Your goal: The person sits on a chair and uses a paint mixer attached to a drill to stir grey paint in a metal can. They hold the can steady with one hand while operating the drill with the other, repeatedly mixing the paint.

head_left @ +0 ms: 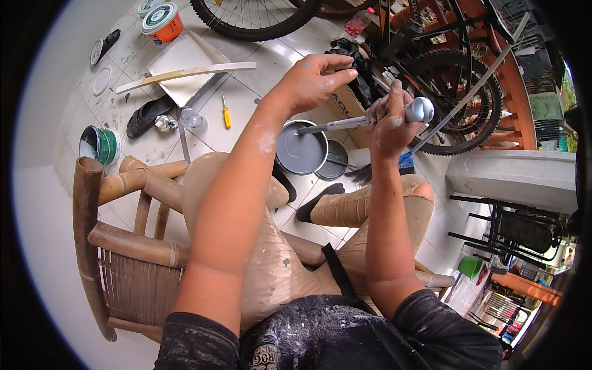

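My right hand (391,123) grips a long grey-coated rod (339,125) with a silvery cylindrical end (419,110); its far end dips into a round pot of grey paint (302,151). My left hand (324,83) is raised above the pot, fingers loosely extended and holding nothing. Just behind the pot's right side sits a second dark round container (333,168). A yellow screwdriver (226,114) lies on the tiles to the left, near a clear plastic cup (194,120).
I sit on a bamboo chair (132,243). Bicycles (444,92) and a cardboard box (345,108) stand ahead-right. A white tray (176,55), orange-white tub (160,28), green can (105,145) and black shoe (142,120) are on the left. A white ledge (499,179) runs at right.
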Demonstrator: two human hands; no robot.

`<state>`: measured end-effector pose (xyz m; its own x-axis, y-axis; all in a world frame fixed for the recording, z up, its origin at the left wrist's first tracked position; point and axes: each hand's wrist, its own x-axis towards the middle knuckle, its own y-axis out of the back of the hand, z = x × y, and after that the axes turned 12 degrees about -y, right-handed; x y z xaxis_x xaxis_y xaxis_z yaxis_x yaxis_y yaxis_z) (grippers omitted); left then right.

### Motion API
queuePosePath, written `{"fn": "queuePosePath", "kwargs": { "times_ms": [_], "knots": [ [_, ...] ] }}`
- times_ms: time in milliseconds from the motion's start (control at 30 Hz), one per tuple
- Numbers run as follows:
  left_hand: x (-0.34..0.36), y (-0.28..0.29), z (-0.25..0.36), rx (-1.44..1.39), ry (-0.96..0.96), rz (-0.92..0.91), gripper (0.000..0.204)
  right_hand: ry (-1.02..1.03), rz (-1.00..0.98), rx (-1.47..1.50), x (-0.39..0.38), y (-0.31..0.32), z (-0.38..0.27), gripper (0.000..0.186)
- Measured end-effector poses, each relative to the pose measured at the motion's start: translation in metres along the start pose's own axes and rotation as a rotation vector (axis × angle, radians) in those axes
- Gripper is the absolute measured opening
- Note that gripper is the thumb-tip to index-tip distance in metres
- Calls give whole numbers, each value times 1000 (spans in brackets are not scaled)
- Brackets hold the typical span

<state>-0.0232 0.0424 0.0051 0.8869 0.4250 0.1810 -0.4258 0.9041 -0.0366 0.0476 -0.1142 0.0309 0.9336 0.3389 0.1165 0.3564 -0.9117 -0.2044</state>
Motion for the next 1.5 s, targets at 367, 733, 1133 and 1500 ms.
{"fn": "queuePosePath", "kwargs": {
  "times_ms": [367, 733, 1133, 1500],
  "knots": [
    [0, 1, 0, 46, -30, 56, 56, -46, -36, -118, 1, 8, -2, 47],
    [2, 3, -4, 59, 14, 56, 48, -120, -8, -141, -6, 16, -1, 44],
    [7, 10, -11, 45, -21, 108, 54, -107, -104, -66, -2, 11, -3, 36],
    [6, 13, -14, 42, -31, 151, 53, -110, -120, -55, -5, 10, -3, 37]
  ]
}}
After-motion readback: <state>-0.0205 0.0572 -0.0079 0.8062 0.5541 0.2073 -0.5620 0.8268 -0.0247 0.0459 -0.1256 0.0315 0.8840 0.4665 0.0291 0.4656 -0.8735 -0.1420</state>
